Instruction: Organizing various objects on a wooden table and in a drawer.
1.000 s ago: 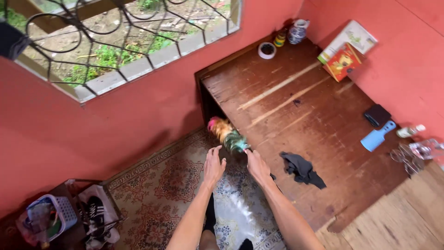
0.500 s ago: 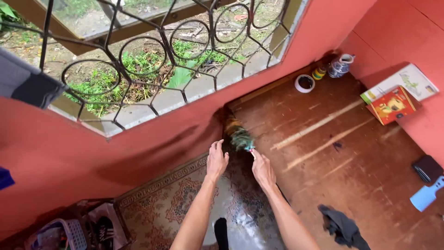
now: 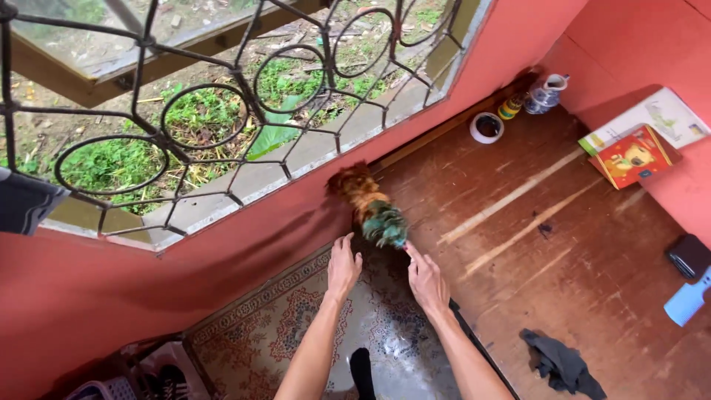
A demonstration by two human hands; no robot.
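A feather duster (image 3: 372,207) with brown and green feathers points up toward the red wall under the window. Its feather tip touches the wall at the back left corner of a worn wooden table (image 3: 533,244). My right hand (image 3: 426,280) is closed on the duster's handle just below the green feathers. My left hand (image 3: 344,267) is beside it on the left, fingers stretched out, holding nothing, near the table's left edge. Both forearms reach up from the bottom of the view.
On the table are a white bowl (image 3: 486,127), a small can (image 3: 511,106), a glass jar (image 3: 544,95), two books (image 3: 635,154), a black case (image 3: 689,255), a blue brush (image 3: 685,300) and a dark cloth (image 3: 561,364). A patterned rug (image 3: 289,326) and a basket (image 3: 111,387) lie below; a metal window grille (image 3: 215,111) is above.
The duster and both hands have moved up and away, from over the table's corner to the wall under the window. The view has swung left toward the window.
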